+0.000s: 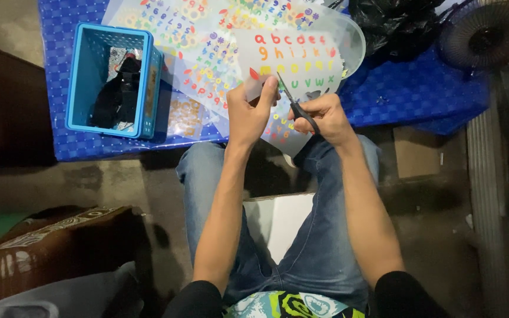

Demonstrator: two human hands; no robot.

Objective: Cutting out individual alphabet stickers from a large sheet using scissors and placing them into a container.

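My left hand pinches the lower edge of a clear sticker sheet printed with coloured letters. My right hand grips black-handled scissors, blades pointing up and left into the sheet beside my left thumb. Both hands are held above my knees, just in front of the low blue table. The sheet's lower part is hidden behind my hands.
More sticker sheets with letters and numbers lie spread on the blue table. A blue plastic basket with dark items stands at its left. A black bag and a small fan sit at the right. A brown cushion lies lower left.
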